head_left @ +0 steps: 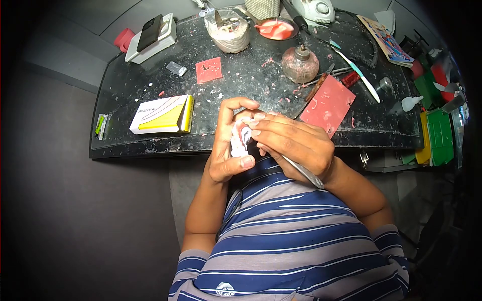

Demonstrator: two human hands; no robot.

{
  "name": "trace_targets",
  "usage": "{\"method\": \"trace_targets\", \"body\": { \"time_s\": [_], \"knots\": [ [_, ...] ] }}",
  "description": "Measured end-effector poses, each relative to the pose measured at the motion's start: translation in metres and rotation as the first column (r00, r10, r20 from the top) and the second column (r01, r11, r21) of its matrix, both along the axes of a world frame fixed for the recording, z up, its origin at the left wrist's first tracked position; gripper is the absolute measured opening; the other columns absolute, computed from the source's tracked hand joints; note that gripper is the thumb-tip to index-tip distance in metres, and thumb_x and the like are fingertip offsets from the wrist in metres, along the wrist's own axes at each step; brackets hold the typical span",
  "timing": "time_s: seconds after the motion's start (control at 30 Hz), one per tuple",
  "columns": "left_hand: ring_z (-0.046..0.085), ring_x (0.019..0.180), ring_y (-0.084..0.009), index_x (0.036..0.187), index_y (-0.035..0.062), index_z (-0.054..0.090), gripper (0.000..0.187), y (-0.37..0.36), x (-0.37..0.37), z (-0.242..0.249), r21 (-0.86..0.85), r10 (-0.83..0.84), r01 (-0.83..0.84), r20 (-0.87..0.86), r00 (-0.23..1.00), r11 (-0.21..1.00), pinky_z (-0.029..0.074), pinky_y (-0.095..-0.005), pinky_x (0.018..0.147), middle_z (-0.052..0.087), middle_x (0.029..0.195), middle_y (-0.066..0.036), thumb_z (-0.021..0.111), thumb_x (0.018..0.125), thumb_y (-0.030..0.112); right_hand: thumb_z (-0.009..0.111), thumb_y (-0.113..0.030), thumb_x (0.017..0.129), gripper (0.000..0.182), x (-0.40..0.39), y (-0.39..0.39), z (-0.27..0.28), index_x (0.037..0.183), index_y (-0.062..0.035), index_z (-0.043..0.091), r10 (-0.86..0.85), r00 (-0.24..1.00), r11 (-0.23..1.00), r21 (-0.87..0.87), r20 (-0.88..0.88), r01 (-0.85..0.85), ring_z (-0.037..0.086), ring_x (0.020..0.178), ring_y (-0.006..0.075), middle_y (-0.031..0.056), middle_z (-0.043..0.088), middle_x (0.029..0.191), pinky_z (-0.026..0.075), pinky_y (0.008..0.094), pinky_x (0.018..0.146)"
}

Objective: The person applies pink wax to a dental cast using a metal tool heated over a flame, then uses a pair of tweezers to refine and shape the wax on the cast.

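Above my lap, just off the near edge of the black bench, my left hand is closed around a white dental cast. Some pink, wax-like material shows along the inner curve of the cast. My right hand grips a slim metal carving tool, its handle slanting down and back beneath the palm. The fingertips of that hand rest against the cast's right side. Fingers hide the working end of the tool.
On the bench lie a pink wax sheet, a smaller wax piece, a glass spirit lamp, a yellow-white box and a toothbrush. Behind stand a bag of white powder and a wax dish.
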State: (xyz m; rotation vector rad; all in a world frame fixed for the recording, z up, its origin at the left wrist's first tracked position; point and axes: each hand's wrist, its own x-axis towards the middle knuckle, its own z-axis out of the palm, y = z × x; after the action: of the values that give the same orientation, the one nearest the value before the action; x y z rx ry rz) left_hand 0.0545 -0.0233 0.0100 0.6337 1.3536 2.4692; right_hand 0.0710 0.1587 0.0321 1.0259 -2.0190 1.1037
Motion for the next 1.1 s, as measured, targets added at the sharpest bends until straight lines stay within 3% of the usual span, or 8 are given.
{"method": "trace_targets", "body": {
  "time_s": [0.3,0.37,0.43,0.5,0.8,0.93,1.0,1.1],
  "knots": [
    [0.059,0.090,-0.0171,0.139,-0.0003,0.033,0.091,-0.001,0.000,-0.002,-0.036,0.024,-0.024,0.001,1.000,0.999,0.051,-0.0289,0.078,0.054,0.111,-0.013,0.080,0.068,0.032,0.076,0.006,0.079,0.028,-0.003,0.001,-0.008,0.106,0.0046,0.070,-0.017,0.999,1.000,0.000,-0.035,0.017,0.075,0.099,0.0335,0.0195,0.075,0.104,0.061,0.0419,0.090],
    [0.060,0.090,-0.0169,0.139,-0.0003,0.033,0.091,-0.002,-0.001,-0.004,-0.038,0.014,-0.014,0.002,1.000,0.999,0.052,-0.0289,0.078,0.055,0.110,-0.013,0.080,0.068,0.032,0.073,0.006,0.073,0.041,-0.003,0.003,-0.011,0.114,0.0053,0.065,0.017,0.999,0.999,0.034,-0.044,-0.016,0.072,0.103,0.0359,0.0211,0.070,0.112,0.060,0.0441,0.090],
    [0.060,0.090,-0.0168,0.139,-0.0002,0.034,0.091,-0.004,-0.001,-0.005,-0.040,0.005,-0.005,0.003,1.000,0.999,0.052,-0.0289,0.078,0.056,0.110,-0.013,0.080,0.068,0.032,0.073,0.007,0.073,0.042,-0.002,0.002,-0.011,0.114,0.0057,0.065,0.010,0.999,1.000,0.029,-0.045,-0.009,0.072,0.103,0.0363,0.0212,0.070,0.112,0.061,0.0437,0.090],
    [0.061,0.103,-0.0229,0.138,-0.0033,0.033,0.093,-0.006,-0.001,-0.005,-0.088,-0.012,0.015,0.030,0.999,0.996,0.051,-0.0335,0.084,0.057,0.116,-0.015,0.076,0.065,0.033,0.073,0.007,0.073,0.042,-0.001,0.002,-0.011,0.114,0.0062,0.065,0.004,0.999,1.000,0.024,-0.046,-0.003,0.072,0.103,0.0367,0.0214,0.070,0.112,0.061,0.0432,0.090],
    [0.063,0.100,-0.0258,0.140,-0.0026,0.031,0.091,-0.005,-0.002,-0.011,-0.072,-0.003,0.001,-0.019,1.000,0.997,0.054,-0.0371,0.077,0.058,0.120,-0.019,0.076,0.068,0.031,0.072,0.010,0.075,0.039,0.003,0.004,-0.008,0.113,0.0069,0.065,-0.008,1.000,1.000,0.018,-0.025,0.008,0.073,0.102,0.0359,0.0220,0.069,0.111,0.061,0.0403,0.089],
    [0.063,0.101,-0.0258,0.141,-0.0022,0.031,0.091,-0.006,-0.003,-0.011,-0.071,-0.025,0.023,-0.022,0.999,0.997,0.054,-0.0372,0.080,0.058,0.122,-0.020,0.076,0.068,0.031,0.072,0.009,0.077,0.036,0.005,0.004,-0.009,0.112,0.0068,0.066,0.005,1.000,1.000,-0.007,0.018,-0.005,0.073,0.101,0.0358,0.0217,0.070,0.111,0.062,0.0400,0.087],
    [0.061,0.095,-0.0174,0.141,0.0003,0.029,0.091,-0.003,-0.001,-0.008,-0.025,-0.023,0.023,-0.003,1.000,0.999,0.052,-0.0288,0.082,0.058,0.122,-0.018,0.080,0.071,0.027,0.073,0.009,0.077,0.035,0.005,0.004,-0.010,0.111,0.0067,0.066,0.001,1.000,1.000,-0.017,0.023,-0.001,0.073,0.100,0.0356,0.0216,0.070,0.110,0.062,0.0397,0.085],
    [0.061,0.095,-0.0184,0.140,0.0027,0.028,0.088,-0.003,-0.002,-0.010,-0.008,-0.027,0.027,-0.010,1.000,1.000,0.053,-0.0300,0.082,0.058,0.121,-0.020,0.080,0.072,0.027,0.072,0.008,0.080,0.031,0.005,0.005,-0.010,0.110,0.0064,0.067,-0.012,1.000,1.000,-0.010,0.000,0.012,0.074,0.097,0.0346,0.0216,0.070,0.109,0.062,0.0386,0.080]
  ]
}}
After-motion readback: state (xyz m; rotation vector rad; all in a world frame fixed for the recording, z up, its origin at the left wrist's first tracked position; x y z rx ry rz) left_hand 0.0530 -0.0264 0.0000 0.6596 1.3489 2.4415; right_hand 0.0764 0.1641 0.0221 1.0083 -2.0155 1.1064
